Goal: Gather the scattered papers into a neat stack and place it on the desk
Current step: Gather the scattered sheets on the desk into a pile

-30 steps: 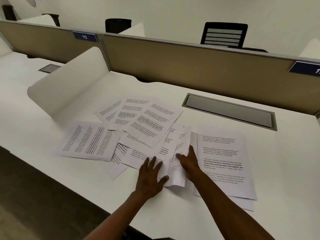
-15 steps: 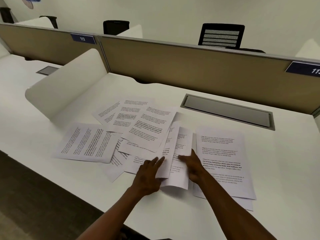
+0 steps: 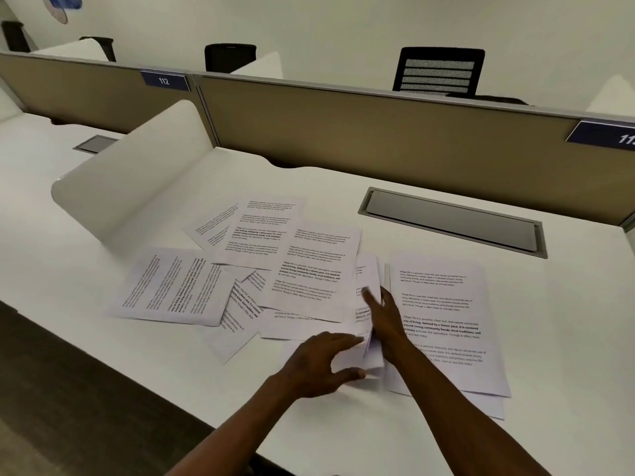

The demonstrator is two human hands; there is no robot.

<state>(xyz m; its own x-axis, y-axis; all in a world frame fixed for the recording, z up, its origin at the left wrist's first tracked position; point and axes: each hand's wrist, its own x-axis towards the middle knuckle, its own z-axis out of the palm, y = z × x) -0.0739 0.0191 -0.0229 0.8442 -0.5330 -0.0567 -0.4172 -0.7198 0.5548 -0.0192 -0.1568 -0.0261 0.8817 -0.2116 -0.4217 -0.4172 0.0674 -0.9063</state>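
Several printed white papers lie spread over the white desk (image 3: 567,338). One sheet (image 3: 171,286) lies far left, and overlapping sheets (image 3: 309,269) fill the middle. A squared pile (image 3: 443,304) lies flat on the right. Between the middle sheets and the pile, a few sheets (image 3: 367,273) stand tilted up on edge. My left hand (image 3: 323,362) pinches their near lower corner between thumb and fingers. My right hand (image 3: 385,317) presses straight fingers against their right side, its forearm lying over the pile.
A grey cable-tray lid (image 3: 453,221) is set into the desk behind the papers. A white curved side divider (image 3: 130,187) stands at left, a tan partition (image 3: 378,132) along the back, with a black chair (image 3: 439,68) beyond. The desk's front edge (image 3: 213,424) drops to dark floor at lower left.
The few sheets between my hands have risen from lying nearly flat to standing on edge. Both hands have closed in on them, the left moving right toward the pile.
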